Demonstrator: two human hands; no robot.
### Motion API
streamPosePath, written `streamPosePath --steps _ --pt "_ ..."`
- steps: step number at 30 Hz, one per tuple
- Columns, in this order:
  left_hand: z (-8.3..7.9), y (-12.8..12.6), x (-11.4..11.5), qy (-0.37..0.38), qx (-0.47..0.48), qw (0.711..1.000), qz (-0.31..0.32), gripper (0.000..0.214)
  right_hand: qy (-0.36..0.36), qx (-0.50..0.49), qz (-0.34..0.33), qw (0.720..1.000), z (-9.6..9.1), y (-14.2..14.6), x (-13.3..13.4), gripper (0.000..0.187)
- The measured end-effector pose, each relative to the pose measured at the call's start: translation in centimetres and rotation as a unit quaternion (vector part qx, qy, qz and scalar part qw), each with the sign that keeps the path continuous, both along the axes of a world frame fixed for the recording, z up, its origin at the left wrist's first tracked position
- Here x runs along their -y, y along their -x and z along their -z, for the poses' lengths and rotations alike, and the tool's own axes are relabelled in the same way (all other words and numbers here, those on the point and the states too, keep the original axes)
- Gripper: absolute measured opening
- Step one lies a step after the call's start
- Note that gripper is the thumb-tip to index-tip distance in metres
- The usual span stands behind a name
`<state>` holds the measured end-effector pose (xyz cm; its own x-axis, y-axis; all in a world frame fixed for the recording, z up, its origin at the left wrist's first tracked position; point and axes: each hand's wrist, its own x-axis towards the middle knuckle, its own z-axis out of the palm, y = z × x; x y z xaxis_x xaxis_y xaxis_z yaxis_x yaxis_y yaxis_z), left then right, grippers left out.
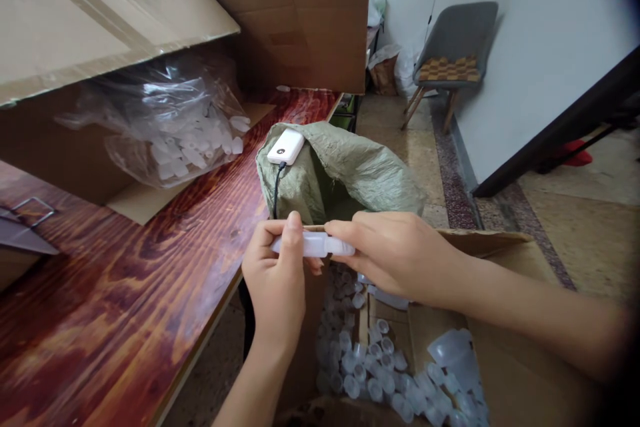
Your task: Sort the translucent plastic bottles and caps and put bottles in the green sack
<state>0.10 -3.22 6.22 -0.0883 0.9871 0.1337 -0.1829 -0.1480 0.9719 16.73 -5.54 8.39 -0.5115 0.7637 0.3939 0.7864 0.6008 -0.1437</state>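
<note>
My left hand [276, 273] is wrapped round a small translucent plastic tube [314, 244], its thumb lying across the top. At the tube's right end sits a whitish cap [340, 247], which the fingers of my right hand [400, 253] pinch. Tube and cap lie level and in line; whether the cap is fully seated I cannot tell. Both hands are above an open cardboard box [520, 360] that holds many loose translucent plastic pieces [375, 367], small cups or caps among them.
On the red-brown wooden table [200, 247] at left, a cardboard box [300, 13] lies open with a clear bag [175, 120] of white plastic pieces. A green woven sack [360, 153] bears a white power bank [286, 147] with a black cable. A grey chair [457, 40] stands by the wall.
</note>
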Motion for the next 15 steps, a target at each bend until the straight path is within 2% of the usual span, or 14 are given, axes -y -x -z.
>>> streamPosePath --steps 3,5,7,9,11,15 --pt "-0.5 -0.2 0.2 0.009 -0.019 1.000 0.005 0.031 -0.098 0.022 -0.002 0.995 0.3 -0.4 0.0 0.028" --pt "-0.7 -0.3 0.3 0.011 -0.023 1.000 0.003 0.031 -0.100 0.012 0.004 0.995 0.4 -0.5 -0.1 0.028" --pt "-0.7 -0.4 0.4 0.007 -0.025 1.000 -0.002 0.029 -0.015 -0.032 0.008 0.999 0.3 -0.4 -0.2 0.032" --pt "-0.5 -0.4 0.4 0.001 -0.026 1.000 -0.008 0.026 0.110 -0.094 0.010 0.989 -0.1 -0.2 -0.3 0.034" --pt "-0.3 -0.3 0.3 -0.004 -0.023 1.000 -0.007 0.025 0.216 -0.146 -0.002 0.965 -0.6 -0.1 -0.3 0.036" --pt "-0.1 -0.3 0.4 -0.017 -0.003 1.000 0.016 0.023 0.359 -0.226 -0.028 0.905 -1.5 0.0 -0.2 0.042"
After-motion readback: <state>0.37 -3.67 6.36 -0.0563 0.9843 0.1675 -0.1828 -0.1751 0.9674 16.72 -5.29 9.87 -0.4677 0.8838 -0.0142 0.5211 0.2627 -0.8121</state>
